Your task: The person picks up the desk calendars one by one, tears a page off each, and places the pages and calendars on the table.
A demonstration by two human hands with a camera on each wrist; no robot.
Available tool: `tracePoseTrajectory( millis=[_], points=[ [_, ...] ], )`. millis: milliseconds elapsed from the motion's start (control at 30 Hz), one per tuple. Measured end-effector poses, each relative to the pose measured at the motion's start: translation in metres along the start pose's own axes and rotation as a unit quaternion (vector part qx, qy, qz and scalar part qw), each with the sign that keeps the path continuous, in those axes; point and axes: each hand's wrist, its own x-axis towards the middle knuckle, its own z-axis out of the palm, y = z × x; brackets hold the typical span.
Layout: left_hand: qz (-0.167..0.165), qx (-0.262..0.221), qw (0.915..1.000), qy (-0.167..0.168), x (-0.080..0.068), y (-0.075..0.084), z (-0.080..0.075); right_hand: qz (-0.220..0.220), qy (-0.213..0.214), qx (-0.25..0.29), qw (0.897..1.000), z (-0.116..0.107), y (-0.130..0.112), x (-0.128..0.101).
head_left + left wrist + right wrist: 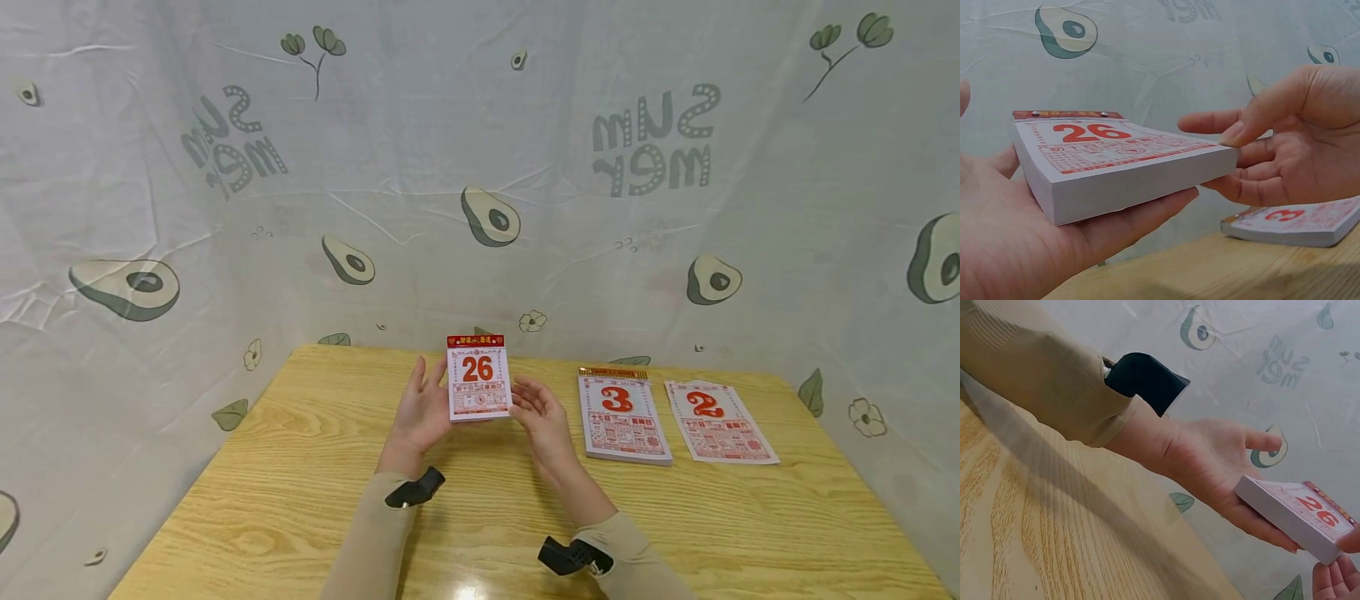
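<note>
My left hand (pixel 422 412) (pixel 1016 250) (pixel 1210 462) carries a thick tear-off calendar pad (pixel 478 379) (pixel 1116 162) (pixel 1297 515) showing a red "26". The pad lies on the flat palm and straight fingers, lifted above the wooden table (pixel 300 483), and the thumb stands apart from it. Just to the pad's right my right hand (pixel 543 421) (pixel 1285 150) (pixel 1335 578) is held open with relaxed fingers. Its thumb tip is at the pad's right corner; whether it touches, I cannot tell.
A second calendar pad showing "3" (pixel 621 417) (pixel 1291 222) lies flat on the table right of the hands. A loose sheet showing "2" (pixel 716 421) lies beyond it. A white cloth printed with avocados (pixel 480 167) closes in the table at the back and both sides.
</note>
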Motion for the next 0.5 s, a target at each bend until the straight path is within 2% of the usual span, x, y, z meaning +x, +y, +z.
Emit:
tracePoseTrajectory(
  millis=[167, 267, 400, 500],
  points=[
    [0.008, 0.010, 0.9999, 0.008, -0.0003, -0.0001, 0.0015, -0.008, -0.004, -0.014, 1.000, 0.0001, -0.0015, 0.0002],
    [0.002, 0.008, 0.9999, -0.011, -0.0002, -0.0004, 0.0001, -0.016, -0.001, -0.042, 0.999, -0.0009, -0.0025, 0.0011],
    [-0.019, -0.043, 0.9975, -0.054, 0.0013, -0.0017, -0.0038, -0.044, 0.004, -0.093, 0.995, -0.0035, -0.0040, 0.0023],
    [-0.017, -0.065, 0.9959, -0.060, 0.0022, -0.0031, -0.0053, -0.068, 0.004, -0.119, 0.991, -0.0051, -0.0056, 0.0024]
  ],
)
